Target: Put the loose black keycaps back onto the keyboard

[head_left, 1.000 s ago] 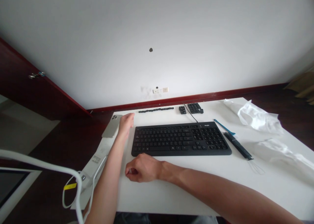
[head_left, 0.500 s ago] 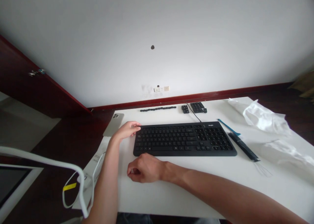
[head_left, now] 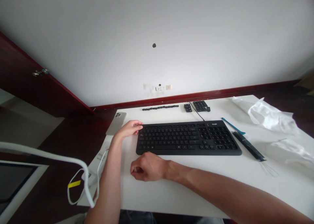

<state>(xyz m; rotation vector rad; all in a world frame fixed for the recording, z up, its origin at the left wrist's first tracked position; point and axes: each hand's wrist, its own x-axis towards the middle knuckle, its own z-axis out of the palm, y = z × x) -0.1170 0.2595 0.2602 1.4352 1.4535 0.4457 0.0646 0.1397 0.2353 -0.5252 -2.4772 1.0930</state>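
Observation:
A black keyboard [head_left: 171,147] lies on the white desk [head_left: 171,198]. My left hand [head_left: 130,128] is at its upper left corner, thumb and fingers pinched on that edge. My right hand [head_left: 148,166] rests just below the keyboard's lower left edge, its fingers curled with the tips together; whatever they may hold is too small to make out. Behind the keyboard lie a row of loose black keycaps [head_left: 160,108], a small group of keycaps [head_left: 187,108] and a larger block of them [head_left: 200,106].
A phone [head_left: 116,123] lies at the desk's left rear. Right of the keyboard are a blue tool [head_left: 233,126], a black brush-like item [head_left: 249,146] and crumpled white wrapping [head_left: 270,117]. A white cable [head_left: 84,181] hangs at the left, near papers.
The whole view has shifted slightly, so the desk and both hands appear a little further right. Neither hand has visibly moved against the keyboard.

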